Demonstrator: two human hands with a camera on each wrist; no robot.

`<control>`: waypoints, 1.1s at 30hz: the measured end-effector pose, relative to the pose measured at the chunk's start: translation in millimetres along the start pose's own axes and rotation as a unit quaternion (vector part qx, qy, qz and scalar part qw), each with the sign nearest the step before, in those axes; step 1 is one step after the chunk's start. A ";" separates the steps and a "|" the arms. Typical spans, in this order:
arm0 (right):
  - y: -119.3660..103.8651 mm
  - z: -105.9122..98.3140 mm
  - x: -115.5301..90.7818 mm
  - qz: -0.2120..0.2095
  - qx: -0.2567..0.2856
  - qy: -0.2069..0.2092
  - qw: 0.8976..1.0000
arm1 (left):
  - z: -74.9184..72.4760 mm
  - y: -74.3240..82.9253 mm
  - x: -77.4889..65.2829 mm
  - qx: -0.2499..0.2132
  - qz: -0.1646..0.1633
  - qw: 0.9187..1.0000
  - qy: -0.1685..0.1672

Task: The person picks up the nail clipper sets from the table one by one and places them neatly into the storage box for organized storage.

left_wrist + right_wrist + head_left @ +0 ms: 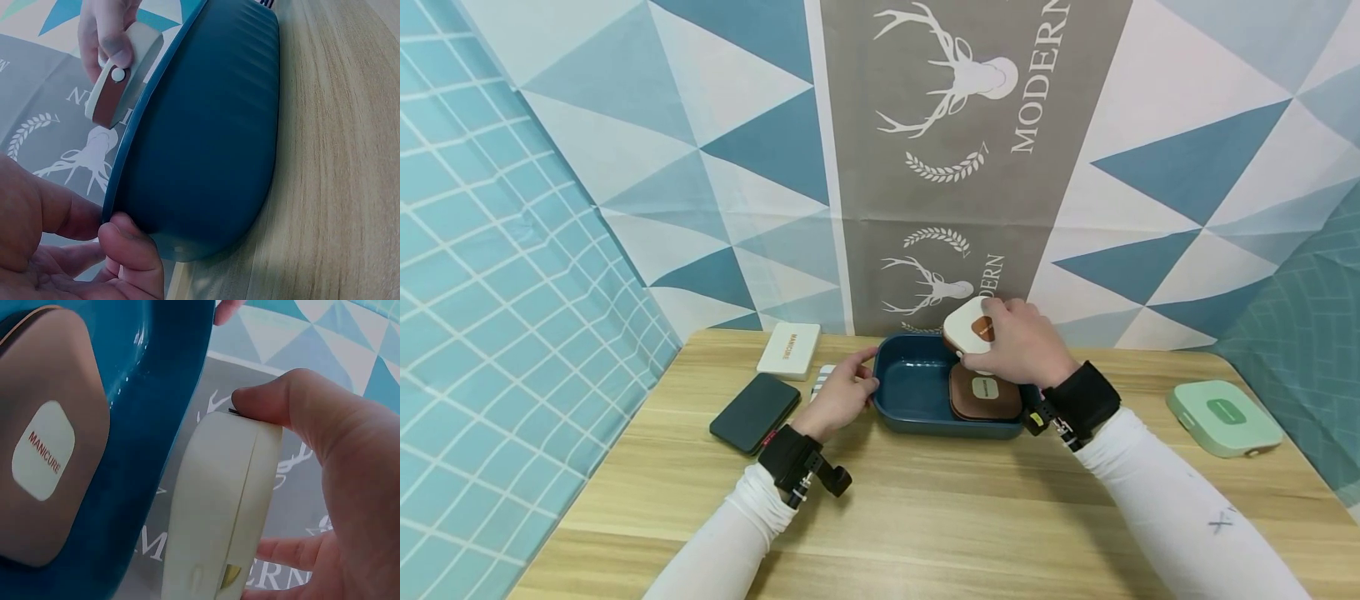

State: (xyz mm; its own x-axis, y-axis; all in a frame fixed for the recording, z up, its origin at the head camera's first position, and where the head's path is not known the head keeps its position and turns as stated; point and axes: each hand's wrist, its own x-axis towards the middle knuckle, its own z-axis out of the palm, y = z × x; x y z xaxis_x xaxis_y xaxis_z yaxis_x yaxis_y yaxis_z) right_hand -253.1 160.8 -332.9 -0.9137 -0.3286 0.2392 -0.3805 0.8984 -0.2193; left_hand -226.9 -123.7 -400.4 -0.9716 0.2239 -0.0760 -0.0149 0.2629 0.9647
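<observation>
A dark blue plastic basin (pixel 913 387) stands on the wooden table. My left hand (pixel 842 392) pinches its left rim between thumb and fingers, seen close up in the left wrist view. A brown case (pixel 986 392) lies inside the basin at the right, its pale label reading MANICURE in the right wrist view (pixel 62 369). My right hand (pixel 1022 342) grips a cream case (pixel 967 325) with a brown label, tilted above the basin's back right part. In the right wrist view the thumb presses one edge of that cream case (pixel 215 500) and the fingers lie behind it.
On the left lie a white MANICURE case (pixel 789 350), a dark flat case (pixel 756 413) and a striped item (pixel 822 379) partly covered by my left hand. A mint green case (pixel 1225 418) sits at the far right. A patterned cloth wall (pixel 760 167) rises behind the table.
</observation>
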 end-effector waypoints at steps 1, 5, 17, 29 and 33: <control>-1.2 0.6 0.7 -0.002 0.000 0.000 1.000 | 0.1 -0.9 0.4 0.001 0.002 1.000 0.002; -5.8 2.5 2.6 -0.005 0.004 -0.002 1.000 | 1.4 -3.6 0.9 0.004 0.008 1.000 0.013; -15.6 11.1 8.6 -0.022 0.006 -0.010 1.000 | 0.7 -4.0 1.3 0.002 0.007 1.000 0.006; -24.0 16.2 10.5 -0.046 0.001 -0.030 0.998 | 1.1 -3.1 0.6 0.007 0.008 1.000 0.010; -23.9 18.6 12.5 -0.054 0.004 -0.038 0.998 | 1.2 -4.0 1.3 0.009 0.010 1.000 0.014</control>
State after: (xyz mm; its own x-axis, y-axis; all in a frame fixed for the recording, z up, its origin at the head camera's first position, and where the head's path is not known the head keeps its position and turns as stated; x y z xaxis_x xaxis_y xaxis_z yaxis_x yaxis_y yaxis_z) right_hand -258.2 129.8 -342.3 -0.8750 -0.4453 0.1900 -0.4789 0.8540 -0.2035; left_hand -227.8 -123.4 -404.6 -0.9781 0.2022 -0.0500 0.0078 0.2756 0.9612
